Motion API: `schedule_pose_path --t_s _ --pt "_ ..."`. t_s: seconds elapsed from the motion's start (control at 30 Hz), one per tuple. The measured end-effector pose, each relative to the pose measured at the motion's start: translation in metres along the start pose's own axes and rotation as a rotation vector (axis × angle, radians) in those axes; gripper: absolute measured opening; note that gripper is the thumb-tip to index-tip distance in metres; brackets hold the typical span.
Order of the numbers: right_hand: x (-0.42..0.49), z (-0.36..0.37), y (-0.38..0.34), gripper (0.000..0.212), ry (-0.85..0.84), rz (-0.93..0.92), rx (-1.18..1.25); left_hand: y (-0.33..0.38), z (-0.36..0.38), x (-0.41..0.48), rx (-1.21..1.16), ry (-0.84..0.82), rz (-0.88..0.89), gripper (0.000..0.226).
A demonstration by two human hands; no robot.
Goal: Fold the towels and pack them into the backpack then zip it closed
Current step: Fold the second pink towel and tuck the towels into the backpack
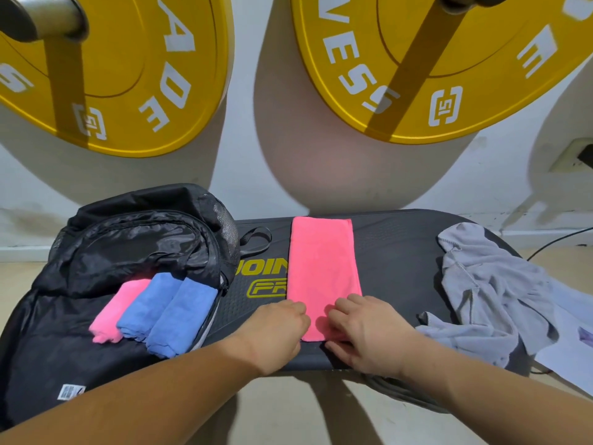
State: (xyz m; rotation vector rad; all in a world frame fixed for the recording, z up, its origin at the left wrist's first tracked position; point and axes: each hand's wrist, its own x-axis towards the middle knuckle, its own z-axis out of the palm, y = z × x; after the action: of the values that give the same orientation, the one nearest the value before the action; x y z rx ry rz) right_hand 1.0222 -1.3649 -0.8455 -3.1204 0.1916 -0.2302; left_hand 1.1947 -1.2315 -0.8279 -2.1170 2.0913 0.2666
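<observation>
A pink towel (322, 268) lies folded into a long strip on the black platform (401, 252), running away from me. My left hand (276, 332) grips the near left corner of this strip. My right hand (362, 335) grips the near right corner, fingers curled over the edge. To the left a black backpack (128, 245) lies open. Three folded towels rest in its opening: a pink one (115, 313) and two blue ones (147, 306) (183, 319), side by side.
A crumpled grey towel (487, 293) lies at the platform's right end, partly over a white sheet (571, 358). Two yellow weight plates (112, 75) (433, 59) hang above against the white wall. A wall socket (574, 155) and cable sit at right.
</observation>
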Motion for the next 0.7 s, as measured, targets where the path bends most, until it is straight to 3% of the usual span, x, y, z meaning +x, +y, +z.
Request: schedule_pose_path --t_s 0.13,0.3,0.4,0.5,0.6,0.7 --pt "0.003 0.005 -0.002 0.028 0.004 0.097 -0.007 -0.012 -0.006 -0.004 -0.303 0.092 -0.141 0.012" --pt "0.004 0.005 0.003 0.036 -0.022 0.083 -0.051 -0.03 -0.005 -0.01 -0.615 0.222 -0.209 0.022" --pt "0.004 -0.001 0.005 0.034 -0.052 0.116 0.005 -0.03 -0.004 -0.014 -0.697 0.199 -0.216 0.028" --pt "0.003 -0.008 0.015 0.008 -0.127 0.147 0.096 -0.028 0.001 -0.018 -0.673 0.165 -0.167 0.025" --pt "0.002 -0.011 0.019 0.018 -0.212 0.18 0.187 -0.025 0.003 -0.017 -0.618 0.203 -0.133 0.008" --pt "0.003 -0.013 0.015 0.026 -0.329 0.317 0.329 -0.026 0.007 -0.016 -0.677 0.067 -0.174 0.022"
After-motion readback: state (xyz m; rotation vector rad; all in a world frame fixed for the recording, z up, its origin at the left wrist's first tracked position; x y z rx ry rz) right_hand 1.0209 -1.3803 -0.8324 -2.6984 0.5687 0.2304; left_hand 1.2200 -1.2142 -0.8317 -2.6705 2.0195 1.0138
